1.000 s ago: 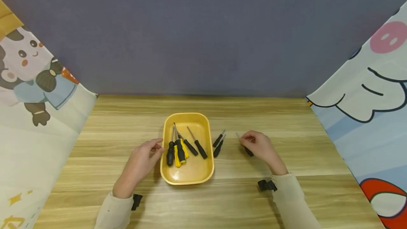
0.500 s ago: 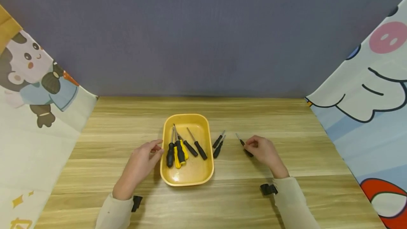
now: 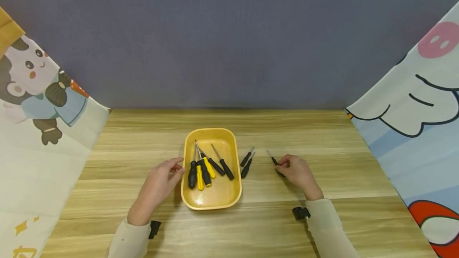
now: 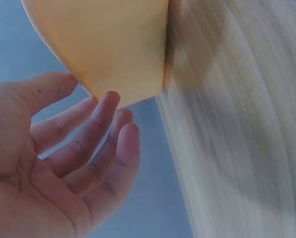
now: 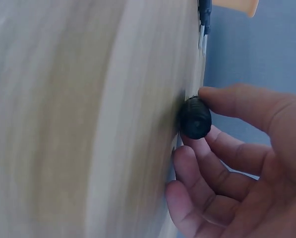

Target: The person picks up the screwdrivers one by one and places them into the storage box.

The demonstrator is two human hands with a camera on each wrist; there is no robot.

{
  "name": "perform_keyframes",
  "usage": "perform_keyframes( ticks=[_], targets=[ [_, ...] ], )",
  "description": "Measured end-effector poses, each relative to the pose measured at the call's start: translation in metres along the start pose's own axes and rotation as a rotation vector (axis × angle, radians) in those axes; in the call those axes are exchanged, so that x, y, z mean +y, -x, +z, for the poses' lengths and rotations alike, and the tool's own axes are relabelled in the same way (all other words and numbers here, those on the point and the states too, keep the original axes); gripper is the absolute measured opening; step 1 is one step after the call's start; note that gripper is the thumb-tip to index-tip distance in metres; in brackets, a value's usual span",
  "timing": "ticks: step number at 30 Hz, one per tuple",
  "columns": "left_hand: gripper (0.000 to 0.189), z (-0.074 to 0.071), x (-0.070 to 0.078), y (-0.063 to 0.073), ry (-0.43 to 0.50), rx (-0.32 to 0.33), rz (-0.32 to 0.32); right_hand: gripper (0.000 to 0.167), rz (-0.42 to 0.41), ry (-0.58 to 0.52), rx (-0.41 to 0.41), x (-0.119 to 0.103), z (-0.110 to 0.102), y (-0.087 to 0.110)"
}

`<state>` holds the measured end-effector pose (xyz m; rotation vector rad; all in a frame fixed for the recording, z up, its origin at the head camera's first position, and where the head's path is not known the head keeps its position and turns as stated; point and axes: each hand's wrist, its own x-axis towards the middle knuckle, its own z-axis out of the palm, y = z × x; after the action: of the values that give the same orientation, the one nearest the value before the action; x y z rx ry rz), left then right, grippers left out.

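My left hand (image 3: pixel 162 178) rests its fingertips at the left rim of a yellow tray (image 3: pixel 211 203), its fingers loosely curved in the left wrist view. Inside the tray lie several screwdrivers, among them a black one (image 3: pixel 192 175) and a short yellow one (image 3: pixel 200 177). To the right on the table, my right hand (image 3: pixel 297 173) pinches a small black screwdriver (image 3: pixel 274 161) between thumb and fingers, its shaft pointing away to the upper left. The butt of that screwdriver's handle (image 5: pixel 195 119) shows close at the tabletop in the right wrist view.
Two small black screwdrivers, one nearer (image 3: pixel 246 169) and one farther (image 3: pixel 246 158), lie just right of the tray on the wooden table (image 3: pixel 229 234). A grey panel (image 3: pixel 229 43) rises behind the table, with printed cloths at both sides.
My right hand has drawn back along the small screwdriver toward its handle. In the tray, the yellow and black screwdrivers have spread slightly apart. My left hand has stayed put.
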<state>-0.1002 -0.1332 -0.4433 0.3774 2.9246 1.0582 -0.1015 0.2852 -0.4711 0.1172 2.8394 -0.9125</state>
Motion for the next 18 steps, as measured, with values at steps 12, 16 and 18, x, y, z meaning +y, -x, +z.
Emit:
perform_keyframes(
  ticks=[12,16,18],
  targets=[
    [0.038,-0.001,0.001,0.002,0.009,0.0,0.003,0.02,-0.027,-0.113,0.0,-0.016,-0.001,-0.007],
    [0.038,-0.001,0.002,0.002,0.011,-0.004,-0.003,0.019,-0.074,-0.187,-0.009,-0.033,-0.002,-0.01],
    [0.038,-0.001,0.002,0.002,0.011,-0.004,-0.004,0.018,-0.095,-0.206,-0.012,-0.043,-0.002,-0.012]
  ],
)
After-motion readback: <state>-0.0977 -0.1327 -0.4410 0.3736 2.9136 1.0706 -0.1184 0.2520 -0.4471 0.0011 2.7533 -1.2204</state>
